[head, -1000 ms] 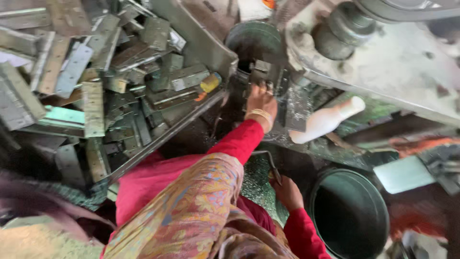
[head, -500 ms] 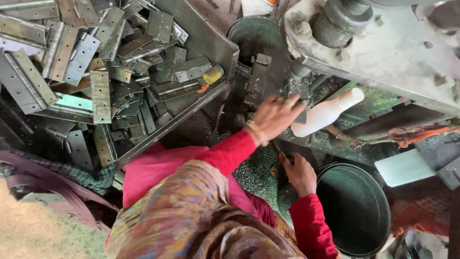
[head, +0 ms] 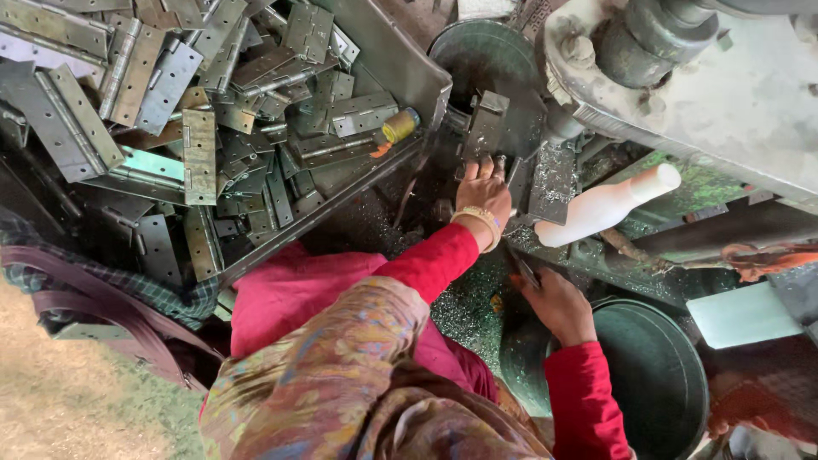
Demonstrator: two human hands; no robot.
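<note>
Left hand (head: 482, 192): reaches up to the machine, fingers resting on a steel hinge (head: 484, 128) that stands at the work spot; whether they are clamped on it, I cannot tell.
Right hand (head: 558, 302): lower down, closed around a thin dark tool (head: 526, 273), just above the rim of a round dark bucket (head: 673, 388).
Hinge supply: a metal tray (head: 400, 64) to the left, heaped with loose hinges (head: 200, 153).
Nearby: a white handle (head: 607, 204) juts out right of the left hand; metal shavings (head: 464, 311) lie between the arms.
</note>
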